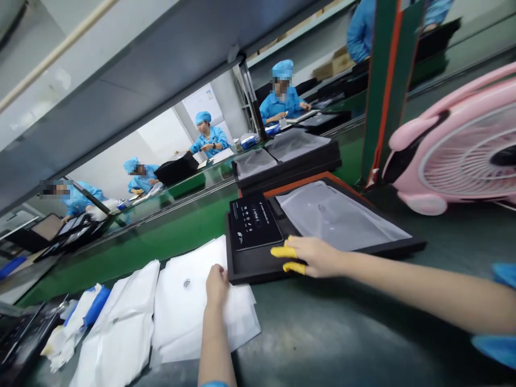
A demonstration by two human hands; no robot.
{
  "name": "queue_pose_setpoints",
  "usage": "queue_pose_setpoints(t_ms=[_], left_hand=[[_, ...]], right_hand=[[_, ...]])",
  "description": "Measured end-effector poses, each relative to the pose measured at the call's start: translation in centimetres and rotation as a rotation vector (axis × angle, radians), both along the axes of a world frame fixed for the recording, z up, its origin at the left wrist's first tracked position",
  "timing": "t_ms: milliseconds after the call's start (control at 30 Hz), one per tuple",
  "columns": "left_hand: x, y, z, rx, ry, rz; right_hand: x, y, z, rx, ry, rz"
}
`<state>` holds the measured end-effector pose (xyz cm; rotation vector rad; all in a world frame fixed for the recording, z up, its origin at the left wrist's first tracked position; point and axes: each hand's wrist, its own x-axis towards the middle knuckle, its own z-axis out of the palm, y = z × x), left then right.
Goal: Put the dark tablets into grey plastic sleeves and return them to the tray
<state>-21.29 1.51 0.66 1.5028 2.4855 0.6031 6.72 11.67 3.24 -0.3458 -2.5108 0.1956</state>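
Observation:
A black tray-like case (253, 269) lies in front of me on the dark work surface. In its left part sits a black panel (255, 223) with white icons and print; a frosted translucent sheet (336, 215) covers the right part. My left hand (216, 287) is closed at the case's left edge, its fingers curled against the side wall. Over the near edge reaches my right hand (310, 258), yellow covers on some fingers, which are stretched out and apart with nothing visible between them. White bags (185, 301) with a small printed mark lie under and beside my left hand.
Another pile of white bags (121, 317) and a blue-and-white packet (94, 306) lie at left. Behind the case are stacked black cases (288, 161) by a green conveyor belt (169, 220). A pink fan (463, 145) stands right. Several people in blue work across the belt. A shelf (133, 80) hangs overhead.

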Motion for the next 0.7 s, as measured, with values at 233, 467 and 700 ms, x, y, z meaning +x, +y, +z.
queue_pose_setpoints(t_ms=[233, 467, 700], left_hand=[[-1.1, 0.6, -0.8, 0.034, 0.055, 0.17], [-1.6, 1.6, -1.4, -0.124, 0.067, 0.203], [-1.7, 1.8, -1.7, -0.002, 0.053, 0.239]], right_hand=[[-7.7, 10.5, 4.8, 0.101, -0.307, -0.335], [-14.3, 18.0, 4.1, -0.068, -0.437, -0.597], [-17.8, 20.5, 4.4, -0.25, -0.571, -0.724]])
